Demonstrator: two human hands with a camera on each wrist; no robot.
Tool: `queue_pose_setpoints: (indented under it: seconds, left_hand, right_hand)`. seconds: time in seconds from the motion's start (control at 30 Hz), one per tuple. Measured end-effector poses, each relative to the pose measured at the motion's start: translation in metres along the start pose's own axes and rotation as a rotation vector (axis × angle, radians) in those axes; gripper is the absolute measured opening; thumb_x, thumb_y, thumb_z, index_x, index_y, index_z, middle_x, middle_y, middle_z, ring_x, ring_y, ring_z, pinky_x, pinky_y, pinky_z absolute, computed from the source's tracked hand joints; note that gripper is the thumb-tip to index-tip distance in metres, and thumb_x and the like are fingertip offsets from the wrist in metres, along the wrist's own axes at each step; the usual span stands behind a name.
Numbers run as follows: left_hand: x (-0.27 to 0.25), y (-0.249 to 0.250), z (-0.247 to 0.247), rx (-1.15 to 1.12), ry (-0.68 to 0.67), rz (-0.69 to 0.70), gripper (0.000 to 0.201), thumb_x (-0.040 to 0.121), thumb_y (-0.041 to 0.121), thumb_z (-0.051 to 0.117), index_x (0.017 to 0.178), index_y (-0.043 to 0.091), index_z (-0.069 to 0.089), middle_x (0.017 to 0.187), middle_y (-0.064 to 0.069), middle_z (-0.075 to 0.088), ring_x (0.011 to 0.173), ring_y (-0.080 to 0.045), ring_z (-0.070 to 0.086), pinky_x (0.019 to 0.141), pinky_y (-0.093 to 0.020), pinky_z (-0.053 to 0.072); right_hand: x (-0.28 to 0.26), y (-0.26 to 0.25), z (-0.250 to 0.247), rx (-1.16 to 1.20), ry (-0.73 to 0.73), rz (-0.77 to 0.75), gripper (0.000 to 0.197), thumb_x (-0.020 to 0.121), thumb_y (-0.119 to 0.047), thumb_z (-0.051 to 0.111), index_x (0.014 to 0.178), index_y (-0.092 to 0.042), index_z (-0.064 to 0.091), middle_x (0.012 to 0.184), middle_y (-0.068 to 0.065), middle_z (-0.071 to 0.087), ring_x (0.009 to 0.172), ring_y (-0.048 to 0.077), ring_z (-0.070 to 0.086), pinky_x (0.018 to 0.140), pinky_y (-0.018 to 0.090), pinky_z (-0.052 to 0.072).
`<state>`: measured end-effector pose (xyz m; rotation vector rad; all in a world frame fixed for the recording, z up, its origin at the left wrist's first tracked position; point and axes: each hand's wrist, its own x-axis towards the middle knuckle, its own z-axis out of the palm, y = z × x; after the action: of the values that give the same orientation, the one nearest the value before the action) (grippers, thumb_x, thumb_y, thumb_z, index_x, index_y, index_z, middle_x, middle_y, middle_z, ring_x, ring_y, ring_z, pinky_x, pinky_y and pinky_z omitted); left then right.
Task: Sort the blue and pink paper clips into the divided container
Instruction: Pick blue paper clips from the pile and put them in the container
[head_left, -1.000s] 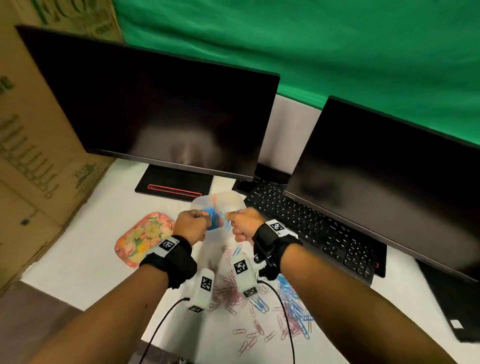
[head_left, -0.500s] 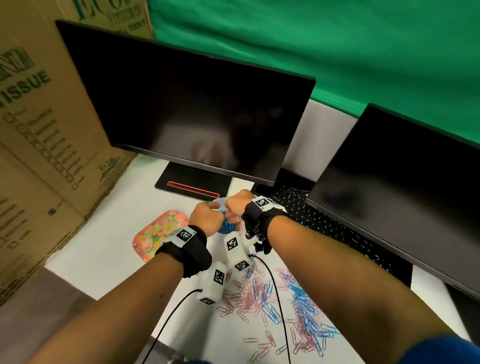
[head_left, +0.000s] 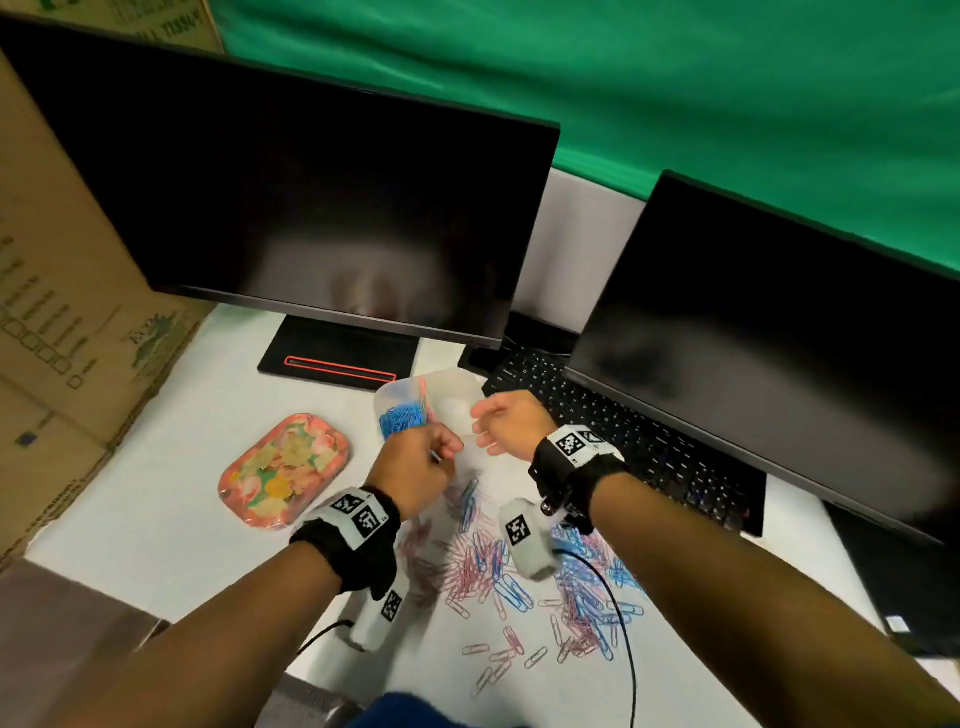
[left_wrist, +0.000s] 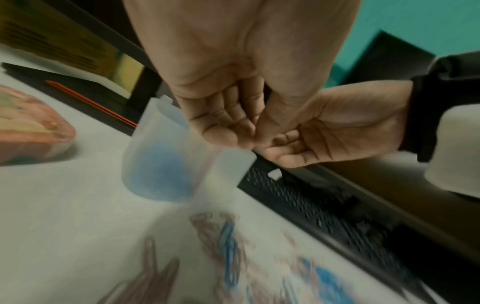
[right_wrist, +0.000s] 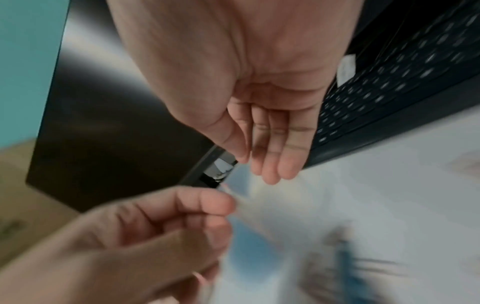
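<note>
Blue and pink paper clips (head_left: 511, 574), translucent white container (head_left: 457, 389), floral pink tray (head_left: 284, 470), green backdrop (head_left: 675, 88).

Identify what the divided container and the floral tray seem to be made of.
Divided container: likely frosted, translucent plastic; blue clips show dimly through its wall. Floral tray: glossy, rounded rim with printed flowers, probably plastic or lacquered metal; unclear which.
</note>
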<state>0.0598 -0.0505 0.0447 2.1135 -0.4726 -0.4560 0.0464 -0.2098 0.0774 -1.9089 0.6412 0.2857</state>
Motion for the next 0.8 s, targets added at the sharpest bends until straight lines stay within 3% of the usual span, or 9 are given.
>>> queue_pose_setpoints:
  seconds: [0.1, 0.17, 0.23, 0.3, 0.37, 0.5, 0.6, 0.7, 0.8]
  left_hand:
    - [-0.007, -0.009, 0.030, 0.192, -0.192, 0.086, 0.025, 0.076, 0.003, 0.059, 0.078, 0.027, 0.065, 0.079, 0.007, 0.068, 0.071, -0.012, 0.062, 0.069, -0.022, 0.050]
    - [-0.009, -0.016, 0.047, 0.336, -0.275, 0.102, 0.027, 0.074, 0.004, 0.057, 0.077, 0.031, 0.064, 0.082, 0.008, 0.067, 0.079, -0.016, 0.064, 0.071, -0.025, 0.051]
    - [-0.013, -0.025, 0.057, 0.462, -0.327, 0.086, 0.028, 0.077, 0.007, 0.056, 0.089, 0.030, 0.067, 0.095, 0.005, 0.067, 0.090, -0.019, 0.064, 0.079, -0.027, 0.051]
    - [-0.015, -0.037, 0.059, 0.557, -0.337, 0.081, 0.033, 0.081, 0.010, 0.054, 0.106, 0.028, 0.065, 0.111, 0.001, 0.063, 0.101, -0.023, 0.062, 0.086, -0.031, 0.050]
    - [-0.015, -0.046, 0.059, 0.591, -0.308, 0.063, 0.034, 0.084, 0.012, 0.053, 0.113, 0.026, 0.063, 0.118, 0.000, 0.059, 0.106, -0.025, 0.060, 0.088, -0.033, 0.049]
    - [-0.011, -0.054, 0.053, 0.593, -0.231, -0.014, 0.024, 0.084, 0.015, 0.053, 0.101, 0.025, 0.066, 0.109, 0.000, 0.062, 0.100, -0.023, 0.062, 0.085, -0.035, 0.052]
    - [-0.006, -0.055, 0.050, 0.526, -0.161, -0.074, 0.018, 0.082, 0.016, 0.058, 0.096, 0.025, 0.065, 0.104, 0.000, 0.065, 0.093, -0.023, 0.063, 0.083, -0.035, 0.052]
    - [0.003, -0.049, 0.056, 0.536, -0.132, -0.036, 0.021, 0.085, 0.019, 0.061, 0.105, 0.021, 0.063, 0.108, -0.003, 0.063, 0.099, -0.024, 0.061, 0.085, -0.036, 0.051]
    - [0.013, -0.040, 0.063, 0.656, -0.195, -0.038, 0.029, 0.088, 0.025, 0.061, 0.115, 0.016, 0.060, 0.114, -0.007, 0.061, 0.105, -0.026, 0.059, 0.089, -0.037, 0.050]
  right_hand:
    - [-0.022, 0.054, -0.013, -0.346, 0.051, -0.030, 0.028, 0.083, -0.005, 0.049, 0.077, -0.023, 0.069, 0.069, -0.005, 0.063, 0.065, 0.017, 0.060, 0.056, 0.019, 0.044]
    - [-0.035, 0.088, -0.014, -0.529, 0.030, 0.001, 0.027, 0.083, -0.010, 0.050, 0.090, -0.025, 0.071, 0.090, -0.002, 0.069, 0.082, 0.018, 0.065, 0.069, 0.017, 0.047]
    - [-0.047, 0.116, -0.009, -0.678, -0.047, -0.024, 0.033, 0.086, -0.015, 0.050, 0.110, -0.030, 0.066, 0.116, 0.000, 0.064, 0.106, 0.020, 0.061, 0.090, 0.023, 0.048]
    - [-0.053, 0.135, 0.000, -0.779, -0.128, -0.082, 0.038, 0.090, -0.018, 0.049, 0.125, -0.029, 0.059, 0.126, 0.001, 0.055, 0.118, 0.021, 0.052, 0.101, 0.030, 0.044]
    - [-0.056, 0.148, 0.007, -0.812, -0.125, -0.104, 0.037, 0.090, -0.017, 0.049, 0.126, -0.022, 0.057, 0.125, 0.002, 0.055, 0.120, 0.023, 0.051, 0.101, 0.031, 0.043]
    - [-0.062, 0.157, 0.006, -0.808, -0.065, -0.202, 0.033, 0.091, -0.016, 0.050, 0.122, -0.017, 0.061, 0.114, -0.006, 0.057, 0.119, 0.021, 0.050, 0.102, 0.029, 0.043]
    - [-0.064, 0.158, 0.001, -0.853, -0.046, -0.274, 0.031, 0.093, -0.019, 0.051, 0.122, -0.018, 0.064, 0.124, 0.003, 0.055, 0.121, 0.023, 0.048, 0.101, 0.030, 0.039]
    - [-0.063, 0.153, 0.003, -0.851, -0.050, -0.284, 0.034, 0.093, -0.017, 0.052, 0.126, -0.017, 0.059, 0.128, 0.006, 0.053, 0.124, 0.026, 0.046, 0.107, 0.035, 0.038]
    - [-0.061, 0.147, 0.005, -0.872, -0.090, -0.251, 0.031, 0.094, -0.018, 0.052, 0.122, -0.013, 0.062, 0.127, 0.008, 0.053, 0.124, 0.026, 0.046, 0.105, 0.035, 0.039]
